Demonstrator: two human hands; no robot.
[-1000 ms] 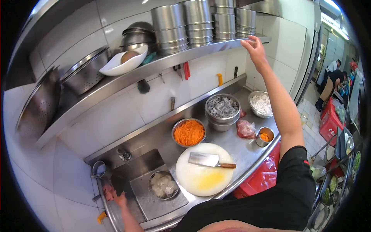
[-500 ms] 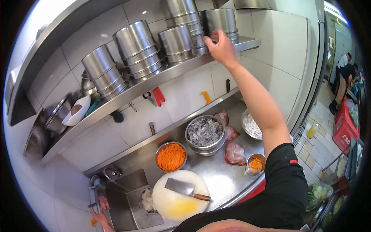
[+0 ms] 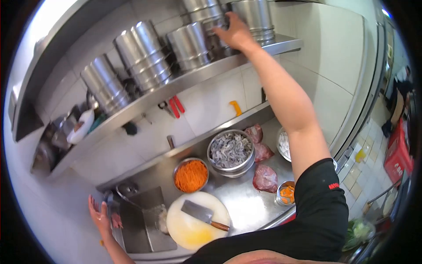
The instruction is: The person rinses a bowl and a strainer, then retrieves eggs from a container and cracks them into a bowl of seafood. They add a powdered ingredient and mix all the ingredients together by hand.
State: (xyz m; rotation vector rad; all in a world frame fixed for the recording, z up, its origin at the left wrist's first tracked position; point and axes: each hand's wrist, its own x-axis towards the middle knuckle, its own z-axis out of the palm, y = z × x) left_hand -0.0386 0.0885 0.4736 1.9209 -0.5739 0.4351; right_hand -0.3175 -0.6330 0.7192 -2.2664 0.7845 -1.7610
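Note:
My right hand (image 3: 237, 33) is raised to the shelf, thumb and fingers spread, right at a stack of steel pots (image 3: 200, 6). It overlaps the lower part of that stack and the left side of a wider steel pot (image 3: 257, 17). A shorter steel pot (image 3: 190, 42) stands just left of it. Low at the left, my left hand (image 3: 101, 218) is lifted, fingers apart and holding nothing, beside the sink (image 3: 136, 224). Pinkish meat (image 3: 116, 221) shows close to its fingers. A cleaver (image 3: 198, 211) lies on the round cutting board (image 3: 176, 220).
On the steel counter (image 3: 244, 207) stand bowls of shredded carrot (image 3: 191, 176) and grey seafood pieces (image 3: 230, 150), with bagged meat (image 3: 265, 178) alongside. More steel pots (image 3: 143, 48) line the shelf (image 3: 176, 83). Red-handled scissors (image 3: 176, 107) hang below. Another person (image 3: 398, 94) stands far right.
My right hand has moved left and slightly up along the pots. My left hand has risen from the sink's lower left side, its fingers now spread upward. The view has shifted slightly.

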